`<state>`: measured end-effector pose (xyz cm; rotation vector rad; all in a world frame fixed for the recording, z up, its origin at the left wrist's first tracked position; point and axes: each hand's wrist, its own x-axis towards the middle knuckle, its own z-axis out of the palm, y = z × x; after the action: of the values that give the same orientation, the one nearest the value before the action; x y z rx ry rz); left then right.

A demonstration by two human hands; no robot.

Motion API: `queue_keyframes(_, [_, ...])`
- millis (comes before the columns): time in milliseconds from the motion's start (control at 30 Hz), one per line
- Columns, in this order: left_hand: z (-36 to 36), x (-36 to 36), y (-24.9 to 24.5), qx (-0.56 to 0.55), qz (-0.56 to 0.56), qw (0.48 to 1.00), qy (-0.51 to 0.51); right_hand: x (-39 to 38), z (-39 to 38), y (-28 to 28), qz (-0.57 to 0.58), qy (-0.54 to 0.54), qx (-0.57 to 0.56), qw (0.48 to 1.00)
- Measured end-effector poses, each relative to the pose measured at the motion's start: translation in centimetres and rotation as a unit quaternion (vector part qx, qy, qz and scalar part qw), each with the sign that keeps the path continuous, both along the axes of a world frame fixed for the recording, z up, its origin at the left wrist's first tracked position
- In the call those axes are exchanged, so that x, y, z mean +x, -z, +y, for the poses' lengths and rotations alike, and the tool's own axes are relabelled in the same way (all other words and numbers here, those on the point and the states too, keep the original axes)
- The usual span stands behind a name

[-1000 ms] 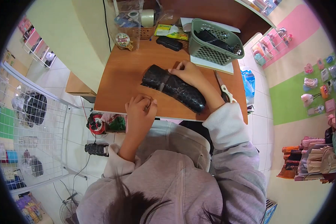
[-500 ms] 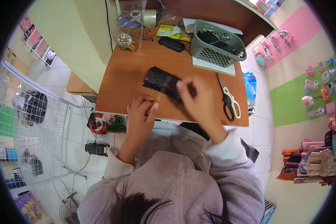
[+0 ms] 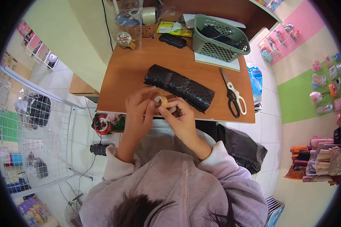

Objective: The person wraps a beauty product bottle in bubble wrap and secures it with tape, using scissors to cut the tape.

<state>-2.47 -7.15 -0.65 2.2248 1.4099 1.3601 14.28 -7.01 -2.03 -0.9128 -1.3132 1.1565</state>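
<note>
A small roll of yellowish tape [image 3: 164,102] is held between my two hands near the table's front edge. My left hand [image 3: 139,108] has its thumb and fingers at the roll's left side, its upper fingers smeared by motion. My right hand [image 3: 181,118] grips the roll from the right, thumb and fingers curled in. Just beyond the hands, a long package in black bubble wrap [image 3: 178,86] lies slantwise on the wooden table [image 3: 127,75]. Scissors [image 3: 233,96] with one black and one white handle lie to its right, blades slightly apart.
A green-grey plastic basket [image 3: 216,49] holding black wrap stands at the back right. Behind the package are a black case [image 3: 172,40], a yellow packet [image 3: 166,28] and a brown basket [image 3: 149,30]. A black plastic bag [image 3: 242,147] is below the table's right side.
My right hand has moved left and down from the package to the tape roll, meeting my left hand. The package's right end now shows. The view has shifted slightly.
</note>
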Motion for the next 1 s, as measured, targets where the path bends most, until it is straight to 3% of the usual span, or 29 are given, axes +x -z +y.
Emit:
queue_keyframes(100, [1.8, -1.2, -0.9, 0.021, 0.04, 0.997, -0.061, 0.2, -0.4, -0.4, 0.021, -0.011, -0.061, 0.998])
queue_keyframes(200, [4.3, -2.5, -1.8, 0.012, 0.14, 0.989, -0.055, 0.7, -0.1, -0.6, 0.03, -0.027, -0.099, 0.994])
queue_keyframes(300, [6.4, -2.6, -3.5, 0.029, 0.215, 0.972, 0.085, 0.5, -0.1, -0.4, 0.054, -0.039, -0.095, 0.993])
queue_keyframes(500, [9.2, -2.7, -3.2, 0.057, 0.261, 0.949, 0.168, 0.7, -0.3, -0.5, 0.116, -0.061, -0.112, 0.985])
queue_keyframes(600, [9.8, -2.7, -2.6, 0.104, 0.263, 0.944, 0.168, 1.0, -0.1, -0.9, 0.134, -0.075, -0.121, 0.981])
queue_keyframes(800, [9.3, -3.0, -1.4, -0.018, 0.182, 0.967, 0.176, 2.4, 0.3, -1.0, 0.14, -0.083, -0.115, 0.98])
queue_keyframes(900, [7.6, -1.7, -2.4, 0.066, 0.179, 0.97, 0.153, 4.1, 0.1, -2.8, 0.126, -0.075, -0.107, 0.983])
queue_keyframes(1000, [5.5, 0.0, -3.0, 0.023, 0.13, 0.985, 0.112, 5.6, -0.3, -5.6, 0.129, -0.065, -0.105, 0.984])
